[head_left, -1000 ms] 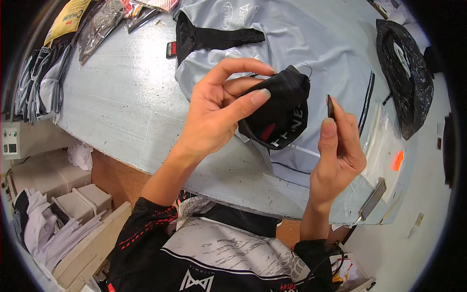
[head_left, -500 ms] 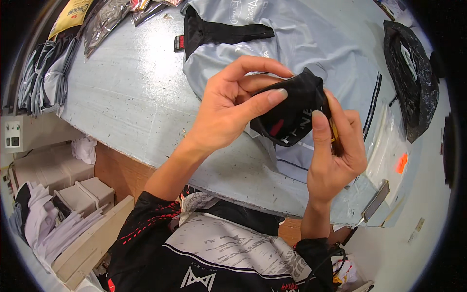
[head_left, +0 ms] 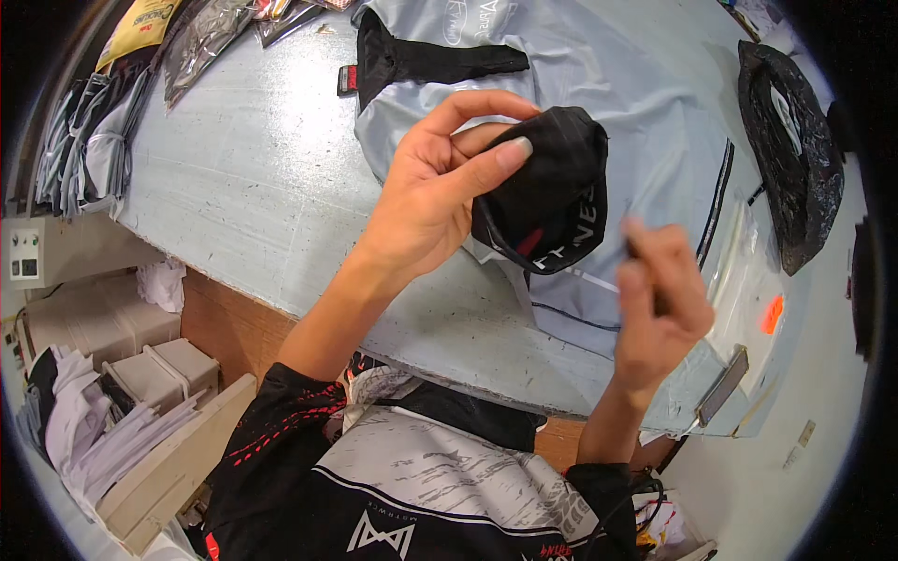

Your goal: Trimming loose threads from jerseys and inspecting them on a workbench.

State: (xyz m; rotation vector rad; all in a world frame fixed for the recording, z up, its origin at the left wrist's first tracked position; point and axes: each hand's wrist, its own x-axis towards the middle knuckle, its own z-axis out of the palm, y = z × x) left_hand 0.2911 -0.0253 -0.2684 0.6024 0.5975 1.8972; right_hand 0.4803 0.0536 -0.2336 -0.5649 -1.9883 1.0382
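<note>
My left hand [head_left: 444,178] pinches the black sleeve end [head_left: 561,159] between thumb and fingers, holding it up above the table. White lettering and a small red mark show on its cloth, and its opening faces down toward me. Below it lies a light grey shirt [head_left: 645,122], spread out with a black collar and placket [head_left: 449,62] at the far side. Just right of the sleeve end, my right hand [head_left: 662,304] is apart from the cloth, its fingers curled and smeared by motion. A dark thing at its fingertips is too blurred to name.
The pale blue table [head_left: 253,187] has a worn front edge. Folded garments [head_left: 94,150] and plastic packets [head_left: 206,42] lie at the far left. On the right are a black bag [head_left: 795,159], clear plastic [head_left: 739,280] and a grey metal piece [head_left: 723,385] at the corner.
My right hand has let go of the sleeve end and moved a little right and down. The left hand still grips the cloth, now raised slightly and opened out more.
</note>
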